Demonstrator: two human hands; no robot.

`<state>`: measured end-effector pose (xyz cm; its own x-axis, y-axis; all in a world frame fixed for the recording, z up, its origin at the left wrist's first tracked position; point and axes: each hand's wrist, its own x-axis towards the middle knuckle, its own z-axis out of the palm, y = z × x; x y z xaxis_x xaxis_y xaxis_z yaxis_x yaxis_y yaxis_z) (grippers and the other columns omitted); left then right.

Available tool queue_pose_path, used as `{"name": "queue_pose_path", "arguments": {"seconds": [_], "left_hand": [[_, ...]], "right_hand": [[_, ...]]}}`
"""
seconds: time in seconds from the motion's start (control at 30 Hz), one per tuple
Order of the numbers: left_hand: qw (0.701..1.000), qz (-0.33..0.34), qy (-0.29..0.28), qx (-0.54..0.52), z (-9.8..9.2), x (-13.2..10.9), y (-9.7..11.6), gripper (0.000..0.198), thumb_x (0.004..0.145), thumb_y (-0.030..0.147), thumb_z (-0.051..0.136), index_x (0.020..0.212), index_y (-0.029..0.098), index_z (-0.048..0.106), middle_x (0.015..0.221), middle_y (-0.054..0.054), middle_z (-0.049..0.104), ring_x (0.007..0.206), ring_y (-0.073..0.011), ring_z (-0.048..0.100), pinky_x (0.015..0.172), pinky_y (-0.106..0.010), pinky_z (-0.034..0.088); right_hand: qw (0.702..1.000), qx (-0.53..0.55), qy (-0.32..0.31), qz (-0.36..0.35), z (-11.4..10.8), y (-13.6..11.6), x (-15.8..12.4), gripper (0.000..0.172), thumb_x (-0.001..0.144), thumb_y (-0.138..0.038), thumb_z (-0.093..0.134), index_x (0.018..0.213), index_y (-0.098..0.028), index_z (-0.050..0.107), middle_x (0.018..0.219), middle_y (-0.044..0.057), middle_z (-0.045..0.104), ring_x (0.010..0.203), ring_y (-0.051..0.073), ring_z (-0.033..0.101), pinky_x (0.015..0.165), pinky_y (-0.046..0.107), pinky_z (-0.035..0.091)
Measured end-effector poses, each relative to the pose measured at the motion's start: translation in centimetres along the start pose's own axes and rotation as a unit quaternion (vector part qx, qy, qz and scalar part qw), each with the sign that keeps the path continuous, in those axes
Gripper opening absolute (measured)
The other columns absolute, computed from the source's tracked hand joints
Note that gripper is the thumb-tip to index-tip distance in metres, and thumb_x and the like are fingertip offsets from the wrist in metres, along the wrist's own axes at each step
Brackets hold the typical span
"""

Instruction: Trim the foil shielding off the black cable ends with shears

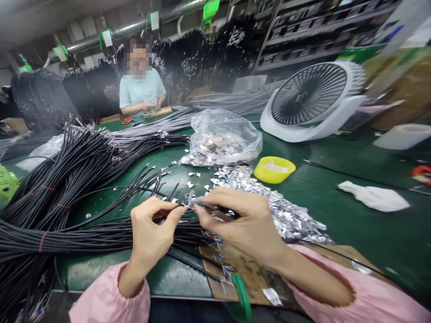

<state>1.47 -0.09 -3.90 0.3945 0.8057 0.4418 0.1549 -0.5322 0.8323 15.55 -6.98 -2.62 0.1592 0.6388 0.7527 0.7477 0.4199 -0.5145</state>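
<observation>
My left hand (151, 231) is closed, thumb and forefinger pinching a black cable near its stripped end. Thin coloured wires (189, 196) fan out between my two hands. From the other side, my right hand (240, 220) pinches at these wires with its thumb and forefinger; the exact spot is partly hidden by the fingertips. Below and behind my hands lie more black cables (101, 237) with bared coloured ends. A heap of silvery foil scraps (289, 215) spreads beyond my right hand.
Thick bundles of black cable (60, 179) fill the left. A clear bag of scraps (225, 139), a yellow dish (274, 169) and a white fan (310, 98) stand farther back. A worn board (215, 287) with a green strap (241, 296) lies near me. Across the table sits a co-worker (143, 89).
</observation>
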Motion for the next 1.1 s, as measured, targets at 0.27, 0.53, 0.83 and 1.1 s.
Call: {"name": "queue_pose_path", "arguments": {"seconds": [0.27,0.53,0.83,1.1], "left_hand": [[0.998,0.046,0.020,0.033,0.2,-0.4,-0.1,0.012,0.072,0.022,0.067,0.061,0.017,0.064,0.057,0.001,0.055,0.051,-0.0093,0.049,0.047,-0.021,0.036],[0.991,0.132,-0.001,0.000,-0.2,-0.2,-0.5,0.014,0.070,0.021,0.071,0.060,0.017,0.062,0.056,0.003,0.052,0.051,-0.0077,0.047,0.047,-0.020,0.036],[0.952,0.284,0.057,0.105,-0.3,-0.4,-1.0,0.015,0.080,0.010,0.056,0.071,0.019,0.061,0.057,0.002,0.053,0.052,-0.0095,0.053,0.049,-0.022,0.042],[0.863,0.410,0.095,0.279,-0.1,-0.3,-0.6,0.015,0.075,0.000,0.055,0.078,0.014,0.059,0.054,0.001,0.056,0.053,-0.0089,0.051,0.053,-0.021,0.041]], "right_hand": [[0.999,0.007,-0.027,-0.020,0.0,0.0,-0.2,0.009,0.080,-0.012,0.056,0.077,-0.017,0.063,0.060,0.002,0.059,0.051,0.011,0.054,0.046,0.022,0.042],[0.962,0.189,-0.137,0.139,-0.2,0.0,0.6,0.020,0.083,-0.026,0.052,0.065,-0.017,0.054,0.056,-0.001,0.053,0.052,0.011,0.049,0.049,0.022,0.042],[0.973,0.119,-0.043,0.192,-0.1,-0.4,0.6,0.036,0.078,-0.037,0.056,0.049,-0.018,0.046,0.045,-0.003,0.039,0.045,0.009,0.036,0.041,0.022,0.030],[0.951,0.189,-0.092,0.227,0.2,-0.4,0.6,0.020,0.071,-0.025,0.053,0.053,-0.017,0.054,0.048,-0.002,0.047,0.044,0.009,0.040,0.041,0.021,0.033]]}}
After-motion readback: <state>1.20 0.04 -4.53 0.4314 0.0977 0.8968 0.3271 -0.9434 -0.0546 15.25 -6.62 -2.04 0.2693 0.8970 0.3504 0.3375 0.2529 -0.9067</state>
